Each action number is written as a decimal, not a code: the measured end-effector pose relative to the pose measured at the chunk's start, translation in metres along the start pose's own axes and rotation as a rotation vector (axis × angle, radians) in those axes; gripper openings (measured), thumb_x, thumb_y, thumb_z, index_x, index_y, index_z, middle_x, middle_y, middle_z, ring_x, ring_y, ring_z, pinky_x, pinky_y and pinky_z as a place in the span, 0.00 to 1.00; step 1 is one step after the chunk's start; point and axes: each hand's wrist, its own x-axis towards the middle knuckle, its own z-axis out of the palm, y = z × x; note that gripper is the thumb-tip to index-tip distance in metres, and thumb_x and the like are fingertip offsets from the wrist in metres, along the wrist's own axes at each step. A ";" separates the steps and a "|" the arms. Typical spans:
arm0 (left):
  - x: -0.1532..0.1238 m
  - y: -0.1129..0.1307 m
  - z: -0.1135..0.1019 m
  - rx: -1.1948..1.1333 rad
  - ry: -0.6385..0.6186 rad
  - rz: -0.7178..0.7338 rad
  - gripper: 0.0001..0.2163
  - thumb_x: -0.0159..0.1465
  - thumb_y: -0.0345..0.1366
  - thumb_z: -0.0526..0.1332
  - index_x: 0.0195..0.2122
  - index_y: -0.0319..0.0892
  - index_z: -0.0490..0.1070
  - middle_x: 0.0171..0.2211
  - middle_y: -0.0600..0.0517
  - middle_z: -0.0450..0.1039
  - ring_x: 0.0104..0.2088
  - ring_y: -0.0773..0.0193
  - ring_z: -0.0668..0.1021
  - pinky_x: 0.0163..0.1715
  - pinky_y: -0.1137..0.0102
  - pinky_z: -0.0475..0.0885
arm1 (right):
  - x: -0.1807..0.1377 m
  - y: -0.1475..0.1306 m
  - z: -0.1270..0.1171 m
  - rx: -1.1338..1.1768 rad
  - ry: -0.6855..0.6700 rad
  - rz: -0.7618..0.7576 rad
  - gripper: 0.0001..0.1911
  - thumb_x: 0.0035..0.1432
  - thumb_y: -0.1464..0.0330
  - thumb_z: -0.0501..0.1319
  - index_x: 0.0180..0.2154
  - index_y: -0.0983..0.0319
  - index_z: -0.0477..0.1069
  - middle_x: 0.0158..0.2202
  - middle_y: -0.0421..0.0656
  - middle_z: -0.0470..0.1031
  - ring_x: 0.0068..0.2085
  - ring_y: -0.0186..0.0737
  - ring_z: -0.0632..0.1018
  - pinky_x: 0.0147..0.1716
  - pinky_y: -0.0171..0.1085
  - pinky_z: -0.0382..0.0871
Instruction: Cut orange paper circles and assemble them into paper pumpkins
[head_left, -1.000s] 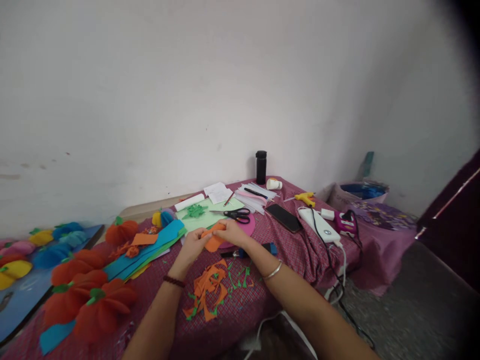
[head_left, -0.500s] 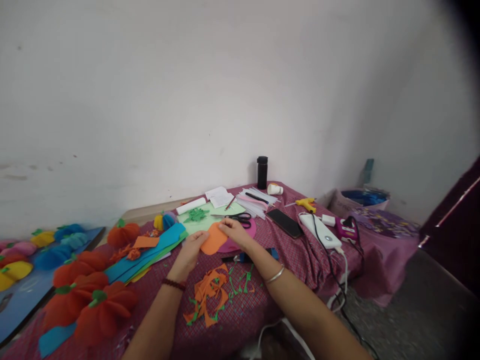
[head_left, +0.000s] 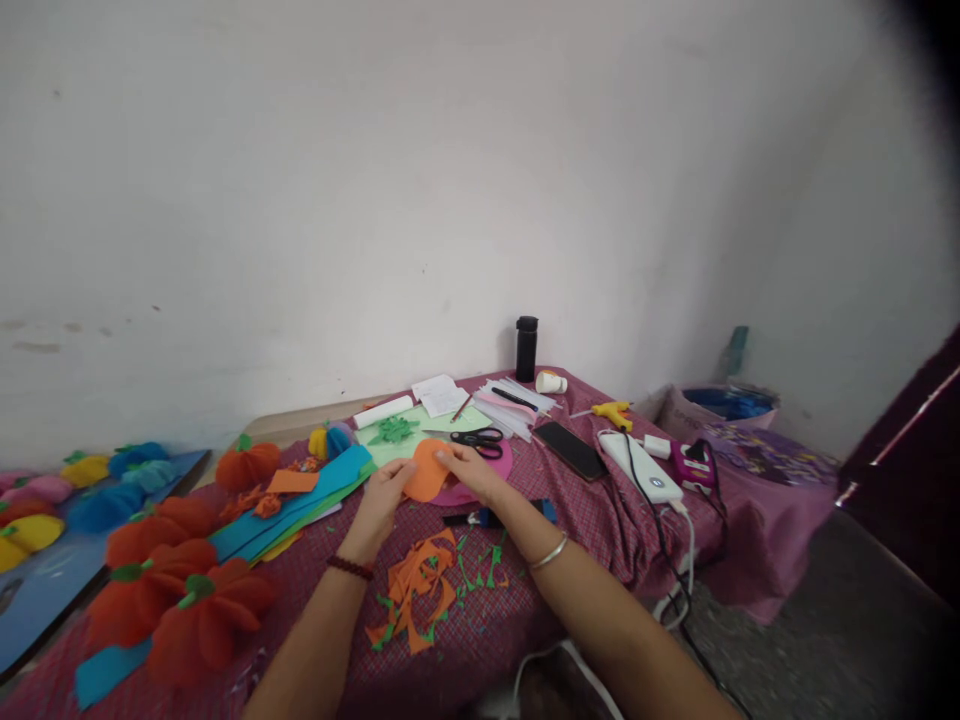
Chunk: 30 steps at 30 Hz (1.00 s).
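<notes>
Handling a flat, rounded piece of bright orange paper (head_left: 427, 472) with 2 hands appeared to be the step under way. The left hand (head_left: 388, 490) gripped its near left edge between thumb and fingers, while the right hand (head_left: 469, 470) pinched its right side. The piece was held up in front of the person, over the bench (head_left: 600, 525), near a round magenta sheet (head_left: 498, 465) and a pair of black-handled metal scissors (head_left: 480, 440). Any further move probably called for a light, even grip, since thin paper would crease easily; whether the piece was 1 layer or several could not be told.

The bench wore a checked magenta cloth, bunched into soft folds on the right. Nearer the person, between the forearms, lay a loose heap of curled orange paper offcuts (head_left: 420, 580), with thin, jagged green snippets (head_left: 484, 565) beside it. To the left, long flat strips of blue paper (head_left: 300, 505) overlapped green ones. Beyond them, 4 orange paper pumpkins with green stems (head_left: 214, 615) showed full, rounded lobes. A spiky green paper cluster (head_left: 394, 430) rested on a smooth, pale green sheet (head_left: 436, 418).
</notes>
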 end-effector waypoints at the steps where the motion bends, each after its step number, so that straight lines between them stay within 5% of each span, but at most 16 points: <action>1: 0.000 0.000 0.000 -0.009 0.003 -0.004 0.20 0.44 0.46 0.72 0.31 0.35 0.75 0.30 0.46 0.78 0.29 0.60 0.78 0.32 0.68 0.71 | 0.000 0.000 0.000 0.006 0.005 0.008 0.19 0.52 0.52 0.62 0.35 0.62 0.69 0.25 0.38 0.68 0.23 0.32 0.68 0.24 0.32 0.64; 19: -0.003 0.002 0.006 -0.096 -0.073 0.019 0.20 0.47 0.41 0.72 0.39 0.35 0.77 0.36 0.43 0.78 0.34 0.59 0.79 0.34 0.67 0.73 | 0.004 0.005 0.000 0.055 0.117 -0.027 0.14 0.48 0.59 0.64 0.32 0.63 0.71 0.25 0.38 0.70 0.24 0.32 0.68 0.25 0.32 0.63; 30: 0.001 -0.001 0.000 -0.080 0.029 0.006 0.18 0.45 0.44 0.72 0.29 0.36 0.73 0.25 0.50 0.75 0.25 0.64 0.76 0.26 0.70 0.69 | 0.000 0.005 0.001 -0.066 -0.041 -0.023 0.12 0.50 0.60 0.62 0.31 0.63 0.70 0.26 0.38 0.70 0.26 0.32 0.67 0.27 0.31 0.62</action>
